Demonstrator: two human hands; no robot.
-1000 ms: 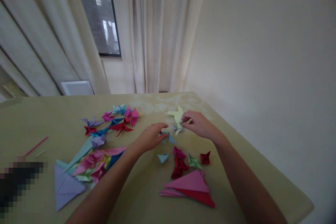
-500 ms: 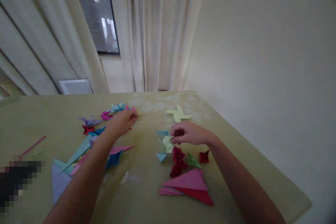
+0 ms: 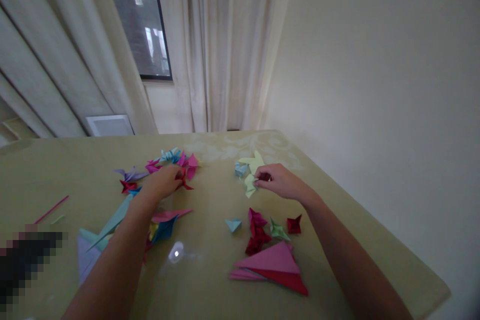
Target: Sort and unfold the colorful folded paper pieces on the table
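Note:
My left hand (image 3: 164,183) lies among a scatter of folded paper flowers at the table's left, fingers curled over a red flower (image 3: 183,180). My right hand (image 3: 279,181) is farther right, pinching a small pale green folded piece (image 3: 249,186) and a dark red one (image 3: 264,177), beside a light blue piece (image 3: 240,169) and a pale green star (image 3: 254,161). Pink, blue and purple flowers (image 3: 170,157) lie just beyond my left hand.
Nearer me lie small red, green and blue folds (image 3: 262,230), a stack of pink and red triangles (image 3: 272,267), and larger lilac, teal and pink sheets (image 3: 97,245) at left. The olive table (image 3: 210,285) ends at right near a wall. Curtains and a window stand behind.
My right hand moved away from me with the green fold, back beside the pale green star. My left hand stayed at the flower pile and drew slightly nearer.

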